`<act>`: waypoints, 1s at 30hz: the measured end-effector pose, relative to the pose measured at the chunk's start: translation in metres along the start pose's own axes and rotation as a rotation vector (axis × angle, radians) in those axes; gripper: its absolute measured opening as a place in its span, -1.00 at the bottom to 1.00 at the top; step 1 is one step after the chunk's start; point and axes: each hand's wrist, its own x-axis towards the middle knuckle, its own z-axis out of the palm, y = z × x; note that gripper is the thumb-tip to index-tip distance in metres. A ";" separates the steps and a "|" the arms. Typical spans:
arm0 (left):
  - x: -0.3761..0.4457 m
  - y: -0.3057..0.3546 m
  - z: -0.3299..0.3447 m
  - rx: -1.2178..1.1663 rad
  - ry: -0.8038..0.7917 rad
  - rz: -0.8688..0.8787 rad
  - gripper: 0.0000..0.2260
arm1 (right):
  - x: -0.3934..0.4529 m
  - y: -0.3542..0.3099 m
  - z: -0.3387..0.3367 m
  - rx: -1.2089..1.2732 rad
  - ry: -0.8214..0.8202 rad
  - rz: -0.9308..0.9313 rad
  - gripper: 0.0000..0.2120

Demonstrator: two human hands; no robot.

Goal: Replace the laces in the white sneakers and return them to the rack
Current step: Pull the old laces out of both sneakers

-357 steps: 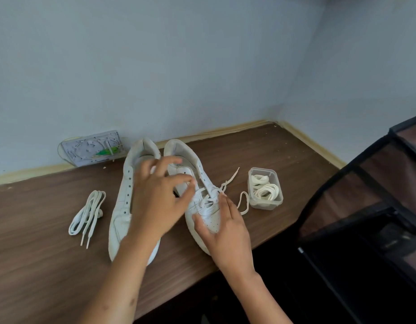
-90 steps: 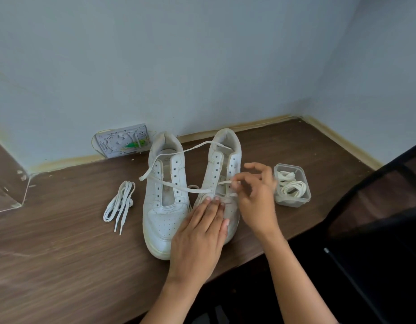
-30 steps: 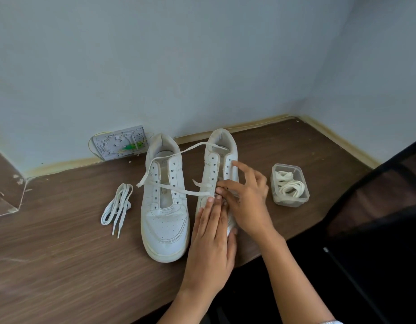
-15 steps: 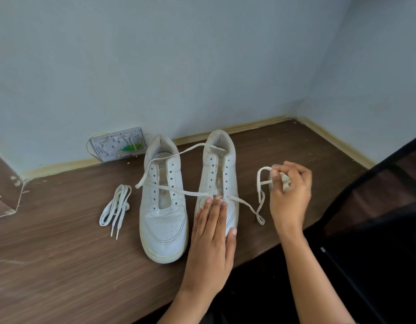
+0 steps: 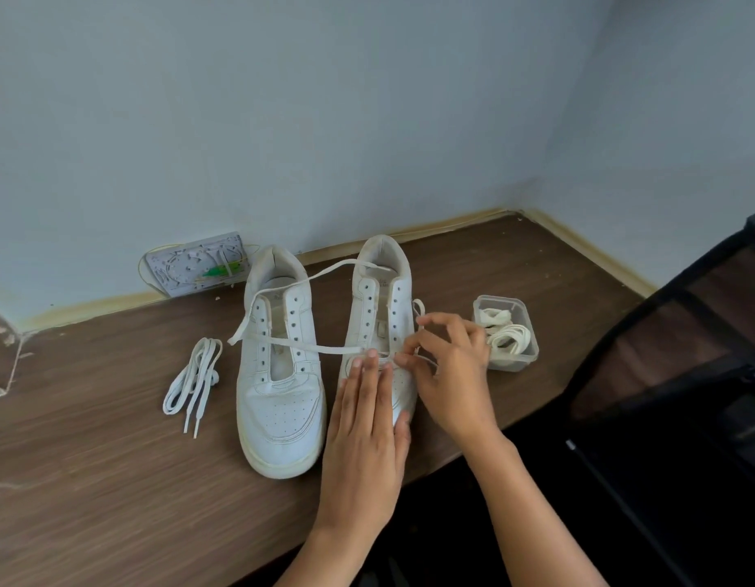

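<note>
Two white sneakers stand side by side on the brown wooden table (image 5: 91, 480), toes toward me. The left sneaker (image 5: 282, 374) has bare eyelets. A white lace (image 5: 299, 345) runs through the lowest eyelets of the right sneaker (image 5: 384, 298) and trails left across the other shoe. My left hand (image 5: 367, 425) lies flat on the right sneaker's toe, fingers together. My right hand (image 5: 447, 366) pinches the lace's right end beside the lower eyelets. A bundled white lace (image 5: 193, 383) lies left of the shoes.
A clear plastic box (image 5: 507, 332) with coiled off-white laces stands to the right of the shoes. A grey plate with wires (image 5: 197, 264) leans on the wall behind. A black-framed rack (image 5: 663, 374) stands at the right, below table height. Walls close the back and right.
Half a second ago my right hand held the lace end out to the right near the box. It has come back to the right sneaker's eyelets. My left hand stays on the toe.
</note>
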 end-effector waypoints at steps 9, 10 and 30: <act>0.003 -0.005 0.000 0.038 -0.019 0.013 -0.52 | 0.012 0.044 -0.052 0.064 0.549 0.390 -0.92; 0.002 -0.004 0.000 0.051 -0.020 0.018 -0.53 | 0.011 0.046 -0.053 0.059 0.522 0.404 -0.92; 0.008 -0.007 -0.001 0.063 -0.004 0.061 -0.55 | 0.013 0.034 -0.032 -0.128 0.547 0.220 -0.90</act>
